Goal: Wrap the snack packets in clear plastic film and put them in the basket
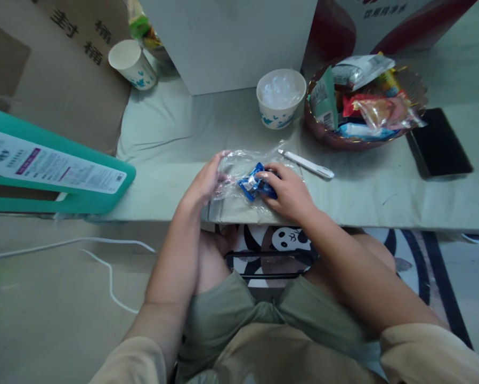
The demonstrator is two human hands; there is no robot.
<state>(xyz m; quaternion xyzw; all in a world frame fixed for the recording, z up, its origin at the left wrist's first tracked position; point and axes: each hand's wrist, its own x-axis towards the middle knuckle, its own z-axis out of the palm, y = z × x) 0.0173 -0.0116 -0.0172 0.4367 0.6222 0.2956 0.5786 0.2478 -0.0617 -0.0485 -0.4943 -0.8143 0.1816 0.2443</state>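
A clear, crinkled plastic bag (239, 160) lies at the front of the covered table. My left hand (205, 181) is at its left edge, with the fingers curled round the film; some fingertips show only through the plastic. Over the bag, my right hand (289, 192) grips a small blue shiny-wrapped snack packet (250, 184), the thumb and fingers closed on its right part. The packet's right end is hidden under that hand. Just beyond my right hand lies a slim white utility knife or similar tool (307, 163), touching or very near the bag.
A paper bowl (278, 116) with clear plastic inside stands behind the bag. Right of it are a snack basket (323, 133) and a black phone (441, 143). A white box (235, 48), a paper cup (137, 69), a cardboard carton (63, 90) and a green jug (115, 176) stand around.
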